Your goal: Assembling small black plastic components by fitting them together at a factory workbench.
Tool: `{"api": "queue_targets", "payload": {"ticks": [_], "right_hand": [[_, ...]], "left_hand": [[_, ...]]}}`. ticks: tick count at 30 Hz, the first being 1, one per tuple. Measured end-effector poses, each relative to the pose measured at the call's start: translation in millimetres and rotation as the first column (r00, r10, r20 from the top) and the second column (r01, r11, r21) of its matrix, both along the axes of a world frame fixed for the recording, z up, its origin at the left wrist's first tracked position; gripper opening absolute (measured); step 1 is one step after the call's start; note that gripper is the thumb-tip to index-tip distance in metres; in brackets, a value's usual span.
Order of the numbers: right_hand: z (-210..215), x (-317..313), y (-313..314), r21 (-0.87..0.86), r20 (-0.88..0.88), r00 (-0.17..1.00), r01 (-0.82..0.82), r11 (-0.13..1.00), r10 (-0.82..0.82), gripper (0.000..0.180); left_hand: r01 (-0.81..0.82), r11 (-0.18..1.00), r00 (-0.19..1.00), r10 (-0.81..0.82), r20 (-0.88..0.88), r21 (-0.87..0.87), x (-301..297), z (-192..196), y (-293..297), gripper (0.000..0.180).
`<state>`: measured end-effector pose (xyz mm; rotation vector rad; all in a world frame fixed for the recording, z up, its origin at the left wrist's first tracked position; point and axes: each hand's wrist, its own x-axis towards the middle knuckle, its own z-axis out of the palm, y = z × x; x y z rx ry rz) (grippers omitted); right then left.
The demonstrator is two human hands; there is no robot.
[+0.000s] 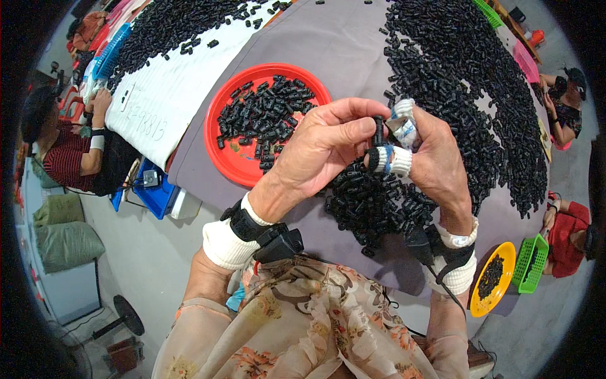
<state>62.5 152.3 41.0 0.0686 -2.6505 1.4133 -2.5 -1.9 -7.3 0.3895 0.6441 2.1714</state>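
In front of my chest, my left hand point(309, 148) pinches a small, dark, cylindrical plastic part point(378, 131) between thumb and fingers. My right hand point(435, 155) meets it from the other side, its fingers curled and the thumb at the part's lower end. White cloth covers wrap the right thumb and index finger. Exactly how the right fingers grip the part is hidden. Below the hands lies a loose heap of similar black parts point(372, 208). To the left, a round red tray point(218, 151) holds many more of them.
A large spread of black parts point(461, 95) covers the table's right side. Another pile point(170, 31) lies on a white sheet at far left. A yellow tray point(509, 278) and green basket point(531, 262) stand at right. Other people sit around, one at left point(69, 151).
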Motion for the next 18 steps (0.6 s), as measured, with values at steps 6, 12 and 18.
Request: {"api": "queue_targets", "payload": {"ticks": [6,12,18], "right_hand": [[3.9,-3.8,2.2,0.06,0.063,0.997,-0.053,0.997,0.049,0.033],[7.1,-6.6,0.3,0.079,0.088,0.994,-0.077,0.994,0.07,0.034],[6.2,-8.6,-0.6,0.085,0.103,0.99,-0.104,0.991,0.095,0.034]], "left_hand": [[-0.034,0.999,0.998,0.032,-0.055,-0.04,2.6,6.3,0.3,0.022],[-0.046,0.998,0.996,0.042,-0.076,-0.05,1.8,6.7,-1.3,0.023],[-0.038,0.997,0.997,0.034,-0.067,-0.061,-0.1,5.5,-2.9,0.023]]}}
